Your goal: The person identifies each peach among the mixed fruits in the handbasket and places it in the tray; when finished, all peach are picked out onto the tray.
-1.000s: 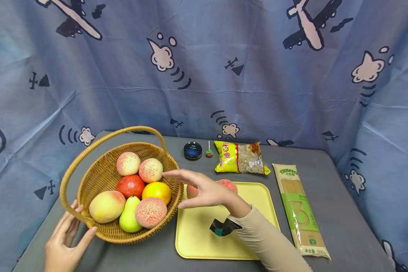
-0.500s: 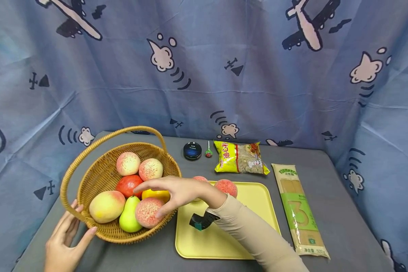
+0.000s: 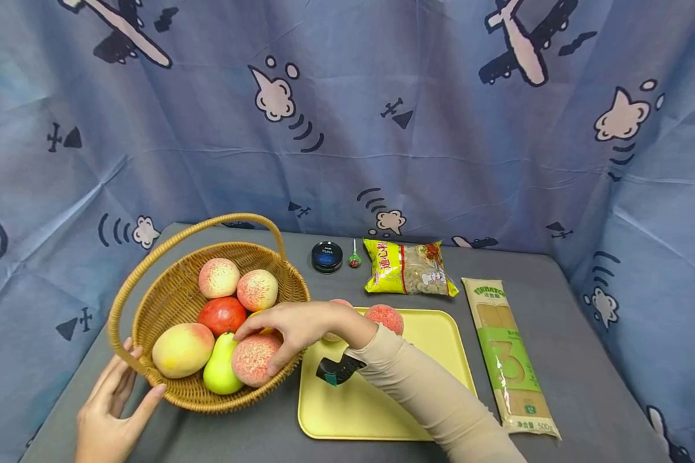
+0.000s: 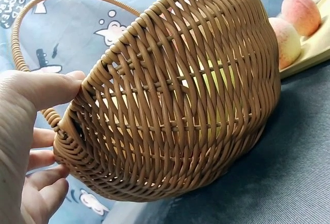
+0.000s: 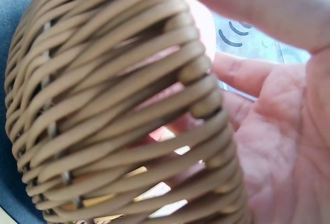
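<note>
A wicker basket (image 3: 170,305) with a tall hoop handle stands at the left, tipped toward me in the head view. My left hand (image 3: 111,408) grips its near-left rim beside the handle's foot; in the left wrist view the thumb lies on one side and the fingers (image 4: 46,193) on the other. Inside the basket my right hand (image 3: 298,326) holds a speckled pink peach (image 3: 255,361) between thumb and fingers. Beside that peach sits a green pear (image 3: 222,368), with a yellow mango (image 3: 181,350), a red fruit (image 3: 220,315) and two paler peaches (image 3: 257,289) around. The right hand mostly hides an orange-yellow fruit.
A yellow tray (image 3: 359,415) right of the basket bears two peaches (image 3: 385,318) at its far side, one partly behind my right wrist. Behind it lie a tuna tin (image 3: 327,256), a lollipop (image 3: 354,260) and a yellow snack bag (image 3: 410,267). A noodle packet (image 3: 509,357) lies at the right.
My right hand has moved left from above the tray into the basket, and its fingers have closed around the near peach. My left hand has stayed at the rim.
</note>
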Motion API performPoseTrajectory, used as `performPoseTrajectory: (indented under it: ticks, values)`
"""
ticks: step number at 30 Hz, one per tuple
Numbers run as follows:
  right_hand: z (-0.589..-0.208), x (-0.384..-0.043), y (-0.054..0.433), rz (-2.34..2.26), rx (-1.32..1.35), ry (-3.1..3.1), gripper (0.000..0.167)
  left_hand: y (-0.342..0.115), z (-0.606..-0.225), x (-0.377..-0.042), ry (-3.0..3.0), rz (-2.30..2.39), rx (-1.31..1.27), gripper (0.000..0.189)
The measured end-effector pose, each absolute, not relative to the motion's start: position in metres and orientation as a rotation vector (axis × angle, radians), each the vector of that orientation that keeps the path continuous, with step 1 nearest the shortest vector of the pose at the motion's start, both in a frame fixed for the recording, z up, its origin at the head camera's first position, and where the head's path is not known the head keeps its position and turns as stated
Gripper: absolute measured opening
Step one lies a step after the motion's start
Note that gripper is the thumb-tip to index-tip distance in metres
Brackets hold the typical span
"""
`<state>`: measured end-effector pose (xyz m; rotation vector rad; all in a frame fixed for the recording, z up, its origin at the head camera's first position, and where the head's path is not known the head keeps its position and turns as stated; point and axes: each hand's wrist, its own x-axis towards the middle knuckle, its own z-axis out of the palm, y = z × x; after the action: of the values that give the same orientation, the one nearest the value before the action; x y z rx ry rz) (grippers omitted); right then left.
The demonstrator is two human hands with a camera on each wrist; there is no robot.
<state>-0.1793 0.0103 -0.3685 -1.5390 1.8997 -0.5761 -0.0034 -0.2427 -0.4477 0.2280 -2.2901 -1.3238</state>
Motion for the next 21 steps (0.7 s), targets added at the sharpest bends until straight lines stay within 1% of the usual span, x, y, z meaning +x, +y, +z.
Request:
performPoseTrajectory:
  ticks: [7, 14, 17, 21]
  values:
    - [-0.37, -0.18, 0.007, -0.493, -1.549, 1.926, 0.064, -0.243, -0.448, -0.004, -2.284, -1.313, 0.211, 0.067]
    - [-0.369, -0.178, 0.008, -0.491, -1.558, 1.974, 0.064, -0.242, -0.45, -0.003, -2.23, -1.327, 0.14, 0.07]
    - [-0.369, -0.177, 0.011, -0.58, -1.553, 1.981, 0.064, -0.241, -0.451, -0.003, -2.222, -1.333, 0.155, 0.07]
    - [-0.366, -0.177, 0.018, -0.827, -1.527, 1.935, 0.063, -0.24, -0.451, -0.003, -2.199, -1.349, 0.19, 0.07]
